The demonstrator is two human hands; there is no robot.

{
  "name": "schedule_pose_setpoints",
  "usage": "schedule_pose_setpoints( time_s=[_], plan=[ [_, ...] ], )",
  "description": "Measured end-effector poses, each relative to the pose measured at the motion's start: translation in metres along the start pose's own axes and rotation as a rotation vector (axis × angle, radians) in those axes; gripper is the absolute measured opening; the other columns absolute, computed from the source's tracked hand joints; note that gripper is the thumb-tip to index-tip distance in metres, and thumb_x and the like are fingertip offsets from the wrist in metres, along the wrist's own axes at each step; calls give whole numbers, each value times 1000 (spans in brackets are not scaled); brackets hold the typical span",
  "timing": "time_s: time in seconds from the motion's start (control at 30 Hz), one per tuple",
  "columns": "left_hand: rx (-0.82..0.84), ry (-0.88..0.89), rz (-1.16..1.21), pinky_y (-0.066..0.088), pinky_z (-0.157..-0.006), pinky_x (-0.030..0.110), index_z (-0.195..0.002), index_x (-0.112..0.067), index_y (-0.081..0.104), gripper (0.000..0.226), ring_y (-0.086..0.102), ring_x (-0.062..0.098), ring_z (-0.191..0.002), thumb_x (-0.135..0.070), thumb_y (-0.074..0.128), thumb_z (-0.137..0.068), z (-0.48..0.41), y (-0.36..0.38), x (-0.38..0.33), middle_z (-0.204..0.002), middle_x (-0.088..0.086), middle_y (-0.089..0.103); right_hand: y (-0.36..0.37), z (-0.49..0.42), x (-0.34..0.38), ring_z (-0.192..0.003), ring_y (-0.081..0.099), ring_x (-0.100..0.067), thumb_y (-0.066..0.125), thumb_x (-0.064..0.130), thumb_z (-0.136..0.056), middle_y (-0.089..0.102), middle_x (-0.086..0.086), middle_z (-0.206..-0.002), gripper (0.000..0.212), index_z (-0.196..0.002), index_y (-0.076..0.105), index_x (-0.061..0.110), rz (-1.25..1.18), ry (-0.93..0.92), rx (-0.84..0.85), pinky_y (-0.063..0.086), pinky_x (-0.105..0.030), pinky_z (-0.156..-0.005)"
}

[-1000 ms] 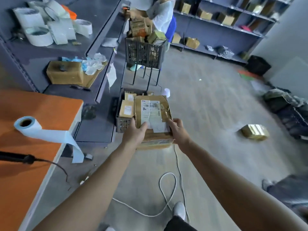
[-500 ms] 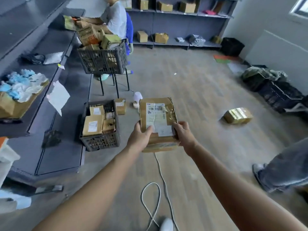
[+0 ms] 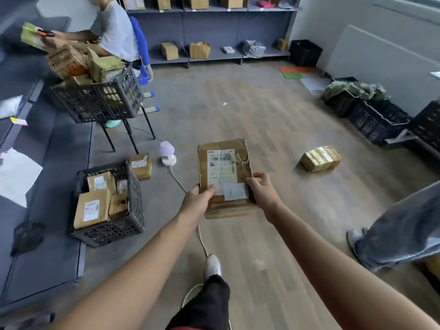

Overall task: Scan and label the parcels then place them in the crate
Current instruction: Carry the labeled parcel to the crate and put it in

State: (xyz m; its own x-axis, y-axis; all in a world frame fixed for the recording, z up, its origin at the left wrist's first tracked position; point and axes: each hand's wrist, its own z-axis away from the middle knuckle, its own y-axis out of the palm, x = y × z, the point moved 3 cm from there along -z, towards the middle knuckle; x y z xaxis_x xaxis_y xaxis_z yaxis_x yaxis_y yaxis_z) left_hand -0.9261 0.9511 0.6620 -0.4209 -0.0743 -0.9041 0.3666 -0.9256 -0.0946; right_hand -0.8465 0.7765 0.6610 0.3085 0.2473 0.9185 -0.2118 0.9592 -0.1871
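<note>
Left hand [image 3: 198, 201], right hand [image 3: 262, 192] gripping parcel [image 3: 223, 170] edges, crate [image 3: 109, 232] left, floor [image 3: 262, 110] beyond

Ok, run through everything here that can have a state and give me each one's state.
Held parcel: sealed, label up, off the floor.
Left hand: grips its left edge.
Right hand: grips its right edge.
Floor crate: partly filled with labelled parcels.
Raised crate: heaped above its rim.
Small parcel: on the floor beside the floor crate.
Taped parcel: lying alone on the floor.
</note>
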Motion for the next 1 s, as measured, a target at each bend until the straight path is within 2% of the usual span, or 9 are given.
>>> schedule_pose_setpoints(
  time_s=[0.2,0.3,0.4,0.53,0.67,0.73,0.87,0.93,1.0],
  plan=[
    [23,-45,75,54,-92,41,-117,-20,66,26,68,18,-99,-31,60,-94,-105,31,-30,-109,-3,72,-6,-113,29,-68,67,-4,58,22,-91,67,7,-85,38,-126,41,26,54,-16,28,48,-21,-57],
    [52,-81,159,52,-92,37,-119,-23,63,25,68,21,-101,-28,57,-96,-160,39,-58,-113,-1,71,4,-172,57,-66,67,4,63,28,-93,69,4,-96,45,-130,38,27,53,-31,44,48,-12,-53],
    [75,-92,198,56,-75,36,-115,-32,60,18,69,17,-95,-32,55,-97,-205,39,-91,-109,-6,71,17,-223,87,-88,66,-5,63,36,-93,61,-6,-123,57,-141,34,23,96,-61,58,50,-17,-61],
    [5,-80,240,51,-65,33,-108,-36,59,11,66,7,-87,-33,55,-98,-251,25,-123,-100,-17,69,37,-277,125,-95,66,-12,64,36,-92,58,-10,-130,64,-145,31,22,164,-102,113,54,-18,-67],
    [-158,-75,295,49,-57,30,-99,-31,61,11,65,8,-84,-21,57,-97,-294,2,-141,-98,-11,69,68,-333,155,-119,60,-29,71,32,-87,52,-15,-141,89,-154,15,24,237,-127,224,52,-45,-98],
    [-239,-73,292,52,-58,31,-100,-30,62,13,66,10,-86,-19,57,-96,-316,-11,-146,-101,-8,69,88,-360,167,-121,56,-27,73,29,-87,46,-14,-148,97,-157,7,24,279,-152,316,54,-37,-88],
    [-413,-81,263,57,-83,46,-104,-26,65,16,67,21,-96,-15,58,-94,-363,-37,-154,-109,-1,71,127,-421,189,-74,55,-1,72,29,-87,59,-7,-129,100,-158,1,26,402,-217,474,37,-6,-43],
    [-504,-60,236,56,-86,47,-95,-26,66,16,69,21,-93,-12,59,-93,-388,-47,-162,-104,-1,72,148,-454,204,-65,51,4,71,32,-89,61,-4,-117,99,-158,0,24,444,-249,535,34,-3,-40],
    [-601,-44,195,56,-86,46,-96,-26,66,16,69,20,-93,-12,60,-92,-412,-54,-174,-103,-1,72,169,-487,221,-78,58,-1,71,32,-90,62,-7,-124,98,-158,1,21,460,-292,604,38,1,-46]
  ],
)
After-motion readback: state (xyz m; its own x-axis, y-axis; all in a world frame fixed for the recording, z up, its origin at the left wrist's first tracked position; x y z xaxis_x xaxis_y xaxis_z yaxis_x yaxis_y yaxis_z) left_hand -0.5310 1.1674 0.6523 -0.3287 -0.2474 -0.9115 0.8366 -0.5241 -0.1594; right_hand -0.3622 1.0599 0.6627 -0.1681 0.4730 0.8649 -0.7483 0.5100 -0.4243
